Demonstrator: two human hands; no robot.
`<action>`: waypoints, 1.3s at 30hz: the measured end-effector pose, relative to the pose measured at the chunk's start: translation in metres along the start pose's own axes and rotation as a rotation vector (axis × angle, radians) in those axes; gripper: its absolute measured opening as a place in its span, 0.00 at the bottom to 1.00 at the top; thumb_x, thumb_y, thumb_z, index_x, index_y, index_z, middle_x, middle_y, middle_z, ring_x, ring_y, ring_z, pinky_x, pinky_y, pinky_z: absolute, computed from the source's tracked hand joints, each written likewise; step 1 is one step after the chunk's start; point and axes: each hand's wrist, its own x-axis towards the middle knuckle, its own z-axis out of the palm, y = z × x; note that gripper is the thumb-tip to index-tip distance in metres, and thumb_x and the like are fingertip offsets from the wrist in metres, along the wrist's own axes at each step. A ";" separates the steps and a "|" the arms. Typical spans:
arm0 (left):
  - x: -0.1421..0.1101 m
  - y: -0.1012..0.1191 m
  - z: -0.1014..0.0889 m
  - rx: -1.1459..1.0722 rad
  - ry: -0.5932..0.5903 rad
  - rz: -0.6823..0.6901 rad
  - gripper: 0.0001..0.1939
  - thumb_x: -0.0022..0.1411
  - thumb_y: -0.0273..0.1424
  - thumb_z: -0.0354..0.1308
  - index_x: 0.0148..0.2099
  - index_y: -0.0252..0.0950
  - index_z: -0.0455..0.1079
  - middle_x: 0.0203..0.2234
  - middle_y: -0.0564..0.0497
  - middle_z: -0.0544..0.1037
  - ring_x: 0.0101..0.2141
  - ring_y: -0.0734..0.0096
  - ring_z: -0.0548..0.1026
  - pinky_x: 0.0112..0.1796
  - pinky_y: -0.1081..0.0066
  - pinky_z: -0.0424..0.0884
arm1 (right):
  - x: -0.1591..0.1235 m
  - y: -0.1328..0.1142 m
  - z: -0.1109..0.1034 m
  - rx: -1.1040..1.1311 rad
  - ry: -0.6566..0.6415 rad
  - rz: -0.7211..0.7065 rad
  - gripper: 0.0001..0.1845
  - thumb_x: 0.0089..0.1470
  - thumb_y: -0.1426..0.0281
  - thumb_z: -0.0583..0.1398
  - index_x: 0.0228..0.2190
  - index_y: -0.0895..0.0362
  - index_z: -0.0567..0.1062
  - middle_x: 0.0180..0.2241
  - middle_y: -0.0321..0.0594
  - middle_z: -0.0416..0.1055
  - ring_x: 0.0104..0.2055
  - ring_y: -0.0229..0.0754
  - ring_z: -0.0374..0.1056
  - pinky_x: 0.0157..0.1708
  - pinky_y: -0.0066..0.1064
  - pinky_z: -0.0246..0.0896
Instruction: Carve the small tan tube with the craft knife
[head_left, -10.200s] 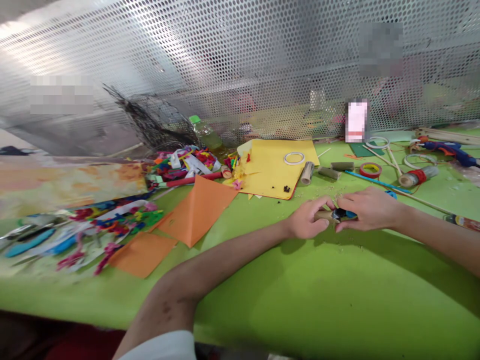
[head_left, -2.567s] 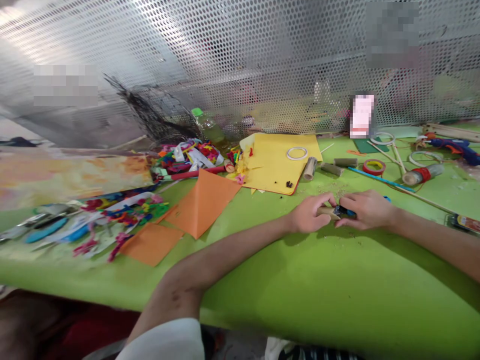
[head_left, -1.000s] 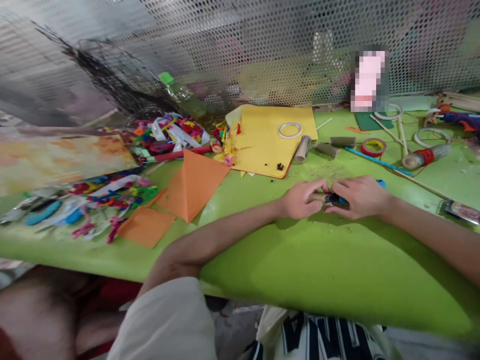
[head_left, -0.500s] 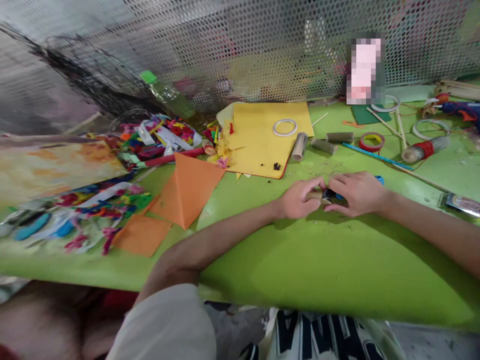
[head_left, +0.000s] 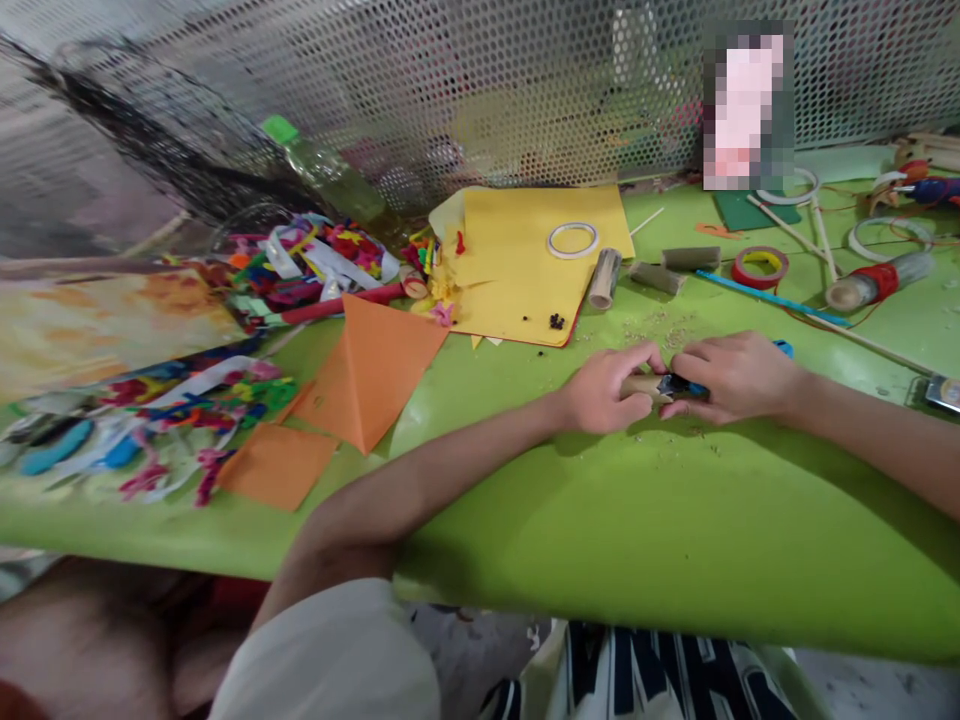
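My left hand [head_left: 606, 388] is closed around a short tan bamboo piece [head_left: 643, 385] that lies on the green table [head_left: 615, 530]. My right hand [head_left: 739, 375] grips a blue-handled cutter [head_left: 684, 386], its dark tip pressed against the end of the bamboo piece. The two hands meet just right of the table's middle. Small shavings lie scattered around them. Most of the cutter is hidden under my right hand.
A yellow sheet [head_left: 529, 265] with a white tape ring [head_left: 572, 239] lies behind the hands, beside more bamboo pieces [head_left: 604, 278]. Orange paper [head_left: 366, 368] and colourful scraps [head_left: 315, 265] sit left. Red tape [head_left: 759, 267], sticks, a bottle [head_left: 324, 170] and a perforated metal screen [head_left: 450, 90] stand farther back.
Both hands stay together on the bamboo piece and cutter with only small shifts. The camera has tilted downward, showing more of the table's near edge and my lap.
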 end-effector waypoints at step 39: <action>0.003 0.001 -0.001 0.002 -0.036 0.022 0.09 0.56 0.34 0.52 0.39 0.37 0.61 0.23 0.56 0.67 0.23 0.74 0.63 0.25 0.73 0.58 | 0.002 -0.002 -0.002 0.011 0.017 0.020 0.35 0.60 0.41 0.45 0.39 0.58 0.74 0.31 0.44 0.76 0.27 0.40 0.65 0.24 0.33 0.42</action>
